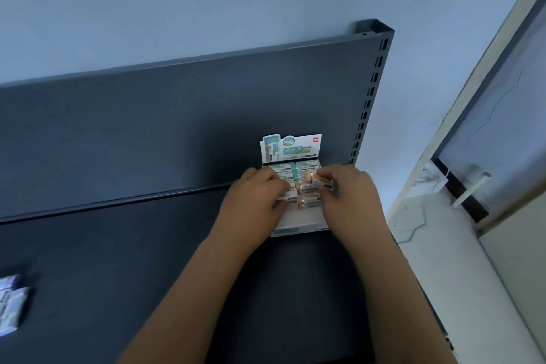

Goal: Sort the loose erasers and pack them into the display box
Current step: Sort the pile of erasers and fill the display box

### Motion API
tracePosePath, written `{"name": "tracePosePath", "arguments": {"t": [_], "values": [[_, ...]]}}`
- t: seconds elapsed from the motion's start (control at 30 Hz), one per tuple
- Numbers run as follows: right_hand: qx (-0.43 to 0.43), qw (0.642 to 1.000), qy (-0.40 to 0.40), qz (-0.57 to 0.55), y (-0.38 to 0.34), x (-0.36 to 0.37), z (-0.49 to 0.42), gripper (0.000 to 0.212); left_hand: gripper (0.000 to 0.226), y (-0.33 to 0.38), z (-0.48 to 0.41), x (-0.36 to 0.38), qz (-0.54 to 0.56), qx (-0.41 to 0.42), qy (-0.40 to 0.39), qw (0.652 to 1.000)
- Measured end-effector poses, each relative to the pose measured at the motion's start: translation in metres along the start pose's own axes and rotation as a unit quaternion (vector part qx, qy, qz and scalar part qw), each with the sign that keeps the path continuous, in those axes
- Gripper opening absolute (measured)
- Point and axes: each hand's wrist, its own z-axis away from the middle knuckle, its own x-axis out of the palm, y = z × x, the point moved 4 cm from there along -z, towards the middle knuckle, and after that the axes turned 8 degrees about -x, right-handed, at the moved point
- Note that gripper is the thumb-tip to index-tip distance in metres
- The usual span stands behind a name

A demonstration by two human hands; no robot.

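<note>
Both left hand (257, 195) and right hand (351, 195) pinch erasers (322, 182) over display box (301, 224); print (295, 151) blurred

— Could any lettering be read?
— None. The display box (298, 227), right of the frame's middle, had a header card (291, 148) with a small red logo (315, 140) at its upper right and large pale characters, perhaps Chinese, all blurred.
— And the erasers (308, 167)?
— Their wrappers were printed, but too small.

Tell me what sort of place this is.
Probably a shop or stockroom: a dark metal shelf with a slotted upright, a printed display box holding rows of erasers, and the right hand pinching one eraser over it.
</note>
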Motion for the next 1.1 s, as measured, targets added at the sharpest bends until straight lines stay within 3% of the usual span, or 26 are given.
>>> {"name": "tracePosePath", "arguments": {"t": [0.13,0.33,0.9,1.1], "values": [[-0.045,0.995,-0.067,0.052,-0.004,0.002,0.002,0.034,0.033,-0.007,0.001,-0.007,0.022,-0.023,0.011,0.999],[-0.058,0.994,-0.055,0.070,-0.009,0.006,0.001,0.024,0.032,-0.016,0.007,-0.010,0.067,-0.054,-0.005,0.996],[-0.007,0.993,-0.028,0.114,-0.012,0.002,0.006,0.032,0.019,-0.017,0.011,-0.010,0.095,-0.057,0.011,0.994],[0.011,0.993,-0.024,0.115,-0.022,0.008,0.011,0.026,0.018,-0.013,0.009,-0.003,0.083,-0.049,0.001,0.995]]}}
